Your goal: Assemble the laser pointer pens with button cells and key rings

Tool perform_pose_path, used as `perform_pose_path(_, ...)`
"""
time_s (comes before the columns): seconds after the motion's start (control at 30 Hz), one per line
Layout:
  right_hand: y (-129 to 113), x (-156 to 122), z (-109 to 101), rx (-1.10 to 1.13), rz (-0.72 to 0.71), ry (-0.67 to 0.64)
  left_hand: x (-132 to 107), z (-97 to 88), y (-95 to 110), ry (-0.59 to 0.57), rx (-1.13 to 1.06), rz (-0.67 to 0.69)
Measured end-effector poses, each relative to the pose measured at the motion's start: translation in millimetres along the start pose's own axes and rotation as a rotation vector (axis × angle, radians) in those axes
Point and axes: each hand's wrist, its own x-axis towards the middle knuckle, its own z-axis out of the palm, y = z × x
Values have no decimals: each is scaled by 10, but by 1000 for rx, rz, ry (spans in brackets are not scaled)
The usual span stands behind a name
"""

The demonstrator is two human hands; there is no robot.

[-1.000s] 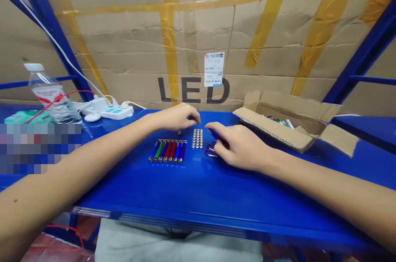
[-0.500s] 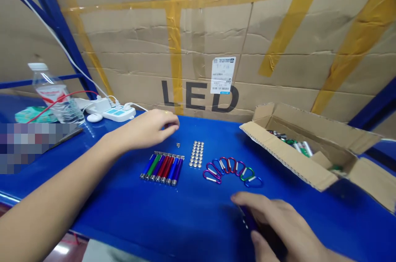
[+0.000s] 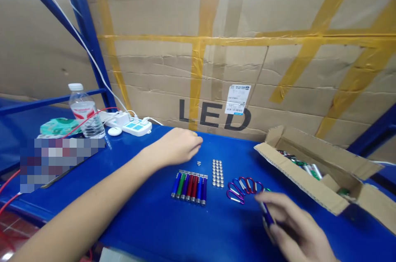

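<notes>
My left hand hovers over the back of the blue table, fingers curled together; whatever they hold, if anything, is hidden. Just below it lies a small silver metal piece. Beside that is a row of slim metal mini flashlights in blue, green, purple and red. Between my right hand's thumb and fingers is a purple tube, seemingly another mini flashlight, slightly blurred. That hand partly covers a fan of coloured carabiners. Round silver button cells stand in neat columns between flashlights and carabiners.
An open cardboard box with several small shiny items stands at right. To the left are a water bottle, a white power strip with cables and a green packet. A large carton marked LED walls the back.
The view has tilted up and turned left. My right hand has come nearer the carabiners with the purple tube, hiding the end ones. My left fingers have closed closer together.
</notes>
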Motion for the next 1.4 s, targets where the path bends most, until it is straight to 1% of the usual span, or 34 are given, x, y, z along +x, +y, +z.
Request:
perform_pose_path(0.07, 72, 157, 94, 48, 0, 54, 10, 75, -22, -3, 14, 75)
perform_pose_path(0.1, 116, 223, 114, 60, -25, 75, 8, 113, -40, -3, 25, 113)
perform_pose_path(0.17, 203, 317, 107, 49, -12, 173, 0, 183, -87, 6, 34, 167)
perform_pose_path(0.23, 271, 356, 71, 40, 6, 243, -2, 244, -136, 19, 11, 185)
perform_pose_path(0.33, 316, 339, 48, 34, 33, 207, 26, 323, -172, 36, -48, 159)
perform_pose_path(0.37, 317, 324, 52, 23, 50, 178, 43, 348, -168, 42, -65, 151)
perform_pose_path(0.43, 299, 303, 59, 21, 68, 159, 87, 395, -138, 50, -105, 156)
perform_pose_path(0.53, 226, 349, 37, 93, 91, 197, 183, 450, -57, 37, -214, 180)
perform_pose_path(0.6, 145, 452, 1, 158, 77, 194, 282, 473, 3, 20, -282, 182)
perform_pose_path(0.67, 52, 595, -27, 171, 34, 188, 413, 492, 54, 7, -313, 172)
perform_pose_path(0.77, -48, 789, -18, 102, -69, 149, 618, 530, 105, -54, -331, 136)
perform_pose_path(0.87, -29, 844, 41, 29, -154, 155, 740, 581, 133, -108, -384, 130)
perform_pose_path(0.93, 39, 798, 75, -30, -194, 131, 764, 617, 144, -113, -423, 132)
perform_pose_path(1.03, 139, 696, 75, -49, -153, 67, 761, 671, 152, -128, -481, 132)
perform_pose_path(1.17, 173, 663, 2, -60, -112, 109, 763, 716, 166, -146, -550, 169)
perform_pose_path(1.3, 169, 700, -59, -120, -151, 79, 767, 720, 185, -104, -505, 221)
perform_pose_path(1.4, 177, 706, -72, -187, -174, 88, 767, 725, 185, -83, -472, 238)
